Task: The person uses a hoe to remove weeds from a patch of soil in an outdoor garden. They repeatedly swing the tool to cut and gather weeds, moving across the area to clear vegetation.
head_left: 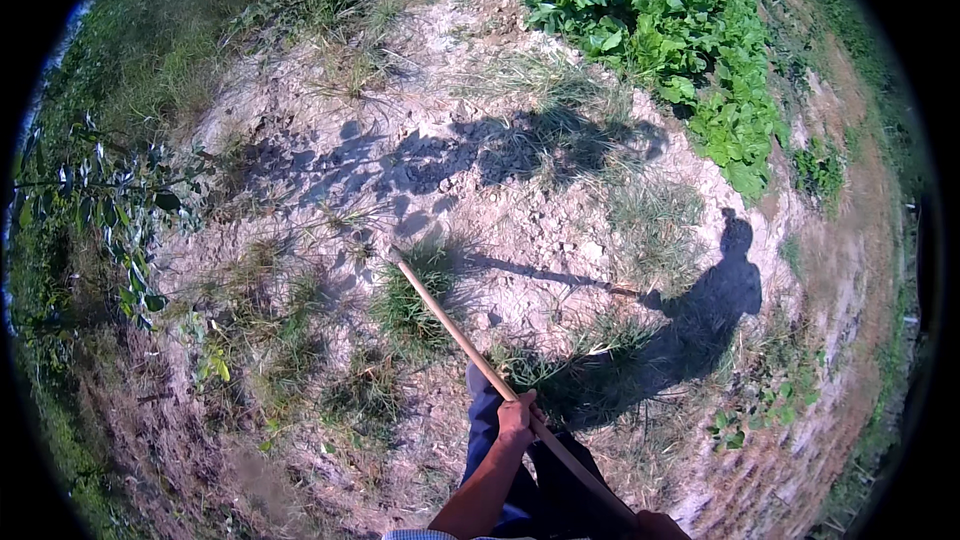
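A long, pale wooden pole slants from the lower right up to a tuft of grass left of the middle. Its far end rests at or just above that grass tuft, and no tool head can be made out there. My left hand is closed around the pole partway along, in front of my dark trousers. At the bottom edge my right hand shows only in part, dark and closed at the pole's near end.
Leafy green crop plants grow at the far right. A leafy branch reaches in from the left. Dry, cloddy soil with scattered grass lies ahead, crossed by my shadow. Tall grass stands at the far left.
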Demonstrator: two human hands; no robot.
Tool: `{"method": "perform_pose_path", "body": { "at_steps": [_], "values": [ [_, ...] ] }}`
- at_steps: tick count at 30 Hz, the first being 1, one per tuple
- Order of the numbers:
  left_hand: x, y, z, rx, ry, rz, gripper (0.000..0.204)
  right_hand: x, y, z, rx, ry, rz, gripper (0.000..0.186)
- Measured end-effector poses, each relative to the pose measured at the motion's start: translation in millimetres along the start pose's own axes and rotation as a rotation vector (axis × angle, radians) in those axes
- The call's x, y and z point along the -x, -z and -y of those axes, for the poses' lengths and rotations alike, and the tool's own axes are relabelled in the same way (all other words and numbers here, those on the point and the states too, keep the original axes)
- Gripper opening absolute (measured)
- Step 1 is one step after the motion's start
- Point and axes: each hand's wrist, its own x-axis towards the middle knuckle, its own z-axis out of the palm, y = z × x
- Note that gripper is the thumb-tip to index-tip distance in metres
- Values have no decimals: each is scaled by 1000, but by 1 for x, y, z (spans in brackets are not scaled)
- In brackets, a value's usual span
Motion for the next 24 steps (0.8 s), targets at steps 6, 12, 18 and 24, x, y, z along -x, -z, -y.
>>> {"method": "perform_pose_path", "body": {
  "at_steps": [6, 12, 18, 24],
  "values": [
    [4, -8, -8, 190, 96, 34, 19, -1, 22, 14, -3, -91, 82, 42],
    [18, -40, -91, 481, -26, 156, 18, 59, 109, 88, -479, 298, 170, 49],
    [31, -77, -125, 573, -40, 200, 15, 71, 100, 131, -158, 826, -502, 35],
    [11, -127, -199, 732, -196, 278, 13, 65, 181, 214, -571, 682, -597, 26]
  ]
}}
